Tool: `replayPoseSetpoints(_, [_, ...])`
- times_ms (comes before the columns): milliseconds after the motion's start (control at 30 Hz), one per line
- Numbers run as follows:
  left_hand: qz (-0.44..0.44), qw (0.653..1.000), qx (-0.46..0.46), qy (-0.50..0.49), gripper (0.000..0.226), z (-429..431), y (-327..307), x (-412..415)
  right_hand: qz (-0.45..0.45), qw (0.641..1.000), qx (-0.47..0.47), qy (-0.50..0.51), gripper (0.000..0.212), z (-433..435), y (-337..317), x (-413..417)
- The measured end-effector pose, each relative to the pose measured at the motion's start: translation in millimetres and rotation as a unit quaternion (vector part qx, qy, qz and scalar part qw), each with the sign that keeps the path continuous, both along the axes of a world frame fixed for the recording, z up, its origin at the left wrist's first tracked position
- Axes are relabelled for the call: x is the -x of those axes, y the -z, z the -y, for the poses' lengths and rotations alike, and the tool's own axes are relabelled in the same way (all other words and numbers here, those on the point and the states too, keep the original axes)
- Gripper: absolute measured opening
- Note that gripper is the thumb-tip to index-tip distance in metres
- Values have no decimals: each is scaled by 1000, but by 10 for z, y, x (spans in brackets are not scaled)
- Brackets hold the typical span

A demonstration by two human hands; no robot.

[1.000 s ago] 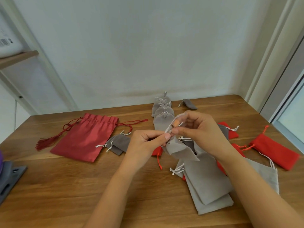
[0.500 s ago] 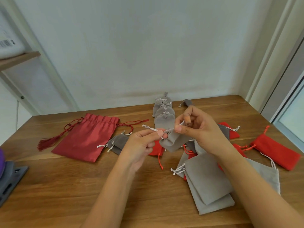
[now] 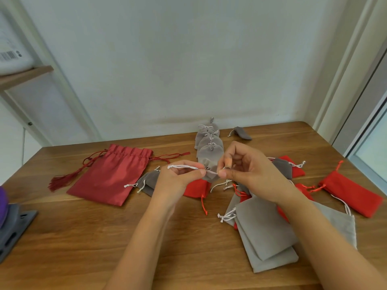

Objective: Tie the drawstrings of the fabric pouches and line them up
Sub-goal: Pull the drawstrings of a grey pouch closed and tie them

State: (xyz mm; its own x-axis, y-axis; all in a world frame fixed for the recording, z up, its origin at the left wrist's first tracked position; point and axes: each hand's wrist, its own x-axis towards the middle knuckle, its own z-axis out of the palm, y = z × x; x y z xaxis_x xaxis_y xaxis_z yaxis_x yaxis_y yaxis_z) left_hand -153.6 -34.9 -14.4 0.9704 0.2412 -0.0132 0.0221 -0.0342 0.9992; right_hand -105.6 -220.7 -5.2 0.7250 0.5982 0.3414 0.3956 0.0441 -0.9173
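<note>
The small grey pouch [image 3: 210, 177] hangs in the air between both hands, above the middle of the wooden table [image 3: 83, 237] and just in front of the row of tied grey pouches [image 3: 207, 141] that runs toward the wall. In the head view, the step in hand looks like cinching and knotting this pouch's white drawstring [image 3: 184, 166]. The left hand [image 3: 178, 181] pinches the cord between thumb and forefinger, with a length of it trailing out to the left. The right hand [image 3: 249, 170] pinches at the pouch's mouth with thumb and forefinger, its other fingers curled loosely above. The next move probably calls for crossing the two cords and drawing a knot tight without letting the gathered neck slacken, then laying the pouch at the near end of the row. Several red and grey pouches [image 3: 263, 233] lie untied around the hands.
</note>
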Motion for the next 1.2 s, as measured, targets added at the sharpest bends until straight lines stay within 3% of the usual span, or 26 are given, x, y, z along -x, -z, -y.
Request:
replayPoseSetpoints(200, [26, 1000, -9, 12, 22, 34, -29, 20, 36, 997, 73, -16, 18, 30, 15, 2])
replayPoseSetpoints(467, [69, 981, -182, 14, 23, 101, 76, 34, 40, 994, -7, 103, 7, 47, 30, -81])
replayPoseSetpoints(533, [98, 974, -203, 13, 28, 123, 88, 45, 48, 993, 11, 103, 23, 65, 46, -102])
replayPoseSetpoints(767, [171, 947, -264, 65, 20, 137, 79, 93, 114, 981, 137, 73, 21, -51, 103, -33])
replayPoseSetpoints(933, [190, 950, -246, 34, 20, 108, 91, 73, 93, 988, 100, 77, 11, -57, 92, -12])
replayPoseSetpoints(1033, [173, 953, -244, 48, 23, 125, 114, 79, 96, 988, 93, 71, 17, -78, 121, -8])
replayPoseSetpoints(1200, [227, 922, -313, 13, 13, 103, 173, 37, 62, 994, 59, 72, 18, -82, 111, -5])
